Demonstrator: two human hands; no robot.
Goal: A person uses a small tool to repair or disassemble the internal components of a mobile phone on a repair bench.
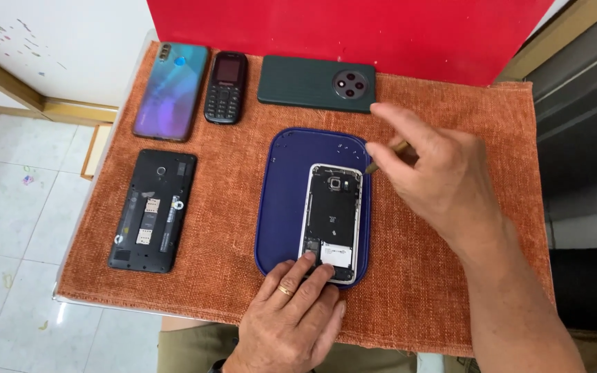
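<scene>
Nearest me, my left hand [291, 314] presses down on the bottom end of the opened phone [333, 221], two fingertips spread flat on its lower edge, holding nothing, only pinning it. That phone lies face down with its back cover off, on the blue work mat [281, 207], which sits in the middle of the orange cloth [443, 290] spread over the bench.

My right hand [437, 179] hovers over the mat's upper right corner, fingers pinched around a thin brass-coloured tool [388, 155] whose tip points at the phone's top right corner, close beside the frame; whether it touches I cannot tell.

I judge the phone to be light, stiff and flat, with a slim metal rim that would slide easily on the mat if left unpinned. Its exposed inner plate and camera module look delicate, so I would take it by the long side rails or keep pressure on the bottom edge, never on the bare middle.

Well apart on the left lies a black phone with its back off [152, 211]. Along the far edge sit a blue-violet smartphone [171, 90], a small keypad phone [225, 86] and a dark green phone [316, 84], before a red panel [354, 34].
</scene>
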